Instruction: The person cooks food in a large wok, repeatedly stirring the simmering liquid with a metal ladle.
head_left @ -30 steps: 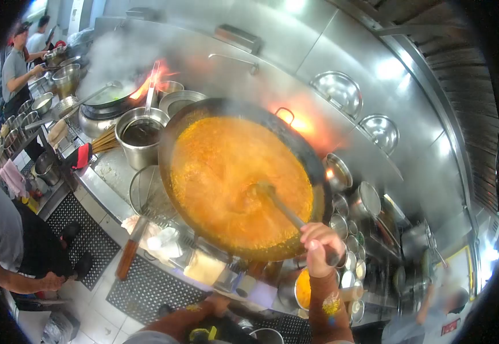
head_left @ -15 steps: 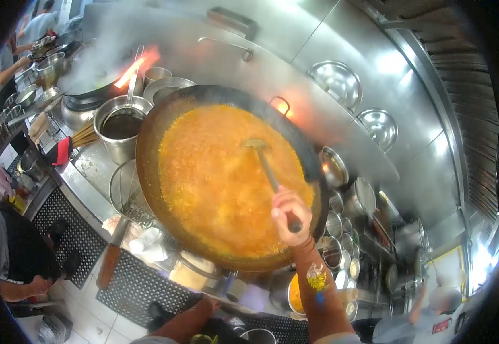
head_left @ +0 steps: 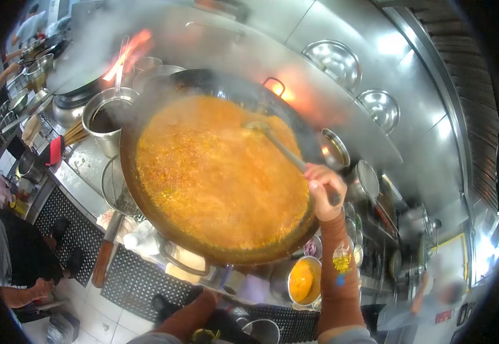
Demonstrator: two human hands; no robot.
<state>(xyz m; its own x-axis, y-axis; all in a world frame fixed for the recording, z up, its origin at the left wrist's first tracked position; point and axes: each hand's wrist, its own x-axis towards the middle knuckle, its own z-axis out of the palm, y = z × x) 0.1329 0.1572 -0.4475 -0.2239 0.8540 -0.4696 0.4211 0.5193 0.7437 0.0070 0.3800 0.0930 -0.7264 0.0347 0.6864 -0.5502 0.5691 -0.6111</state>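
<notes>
My right hand (head_left: 326, 192) is wrapped round the handle of a long metal ladle (head_left: 282, 148). The ladle's head dips into orange, bubbling liquid (head_left: 215, 178) toward the far right part of a very large dark wok (head_left: 130, 157). Steam rises over the wok, and its near rim has a loop handle (head_left: 183, 261). My left forearm (head_left: 189, 318) reaches in at the bottom centre; its hand is mostly hidden below the wok's near edge, so what it touches does not show.
Flames (head_left: 127, 54) rise near a steaming wok at the upper left. A pot of dark liquid (head_left: 109, 117) and a wooden-handled strainer (head_left: 105, 255) stand left. A bowl of yellow-orange food (head_left: 302, 281) sits below right. A person's arm (head_left: 28, 295) shows at left.
The wok and counter have shifted left in view. My right hand moved left and up, then back right, with the ladle; the ladle's head now lies nearer the wok's far side.
</notes>
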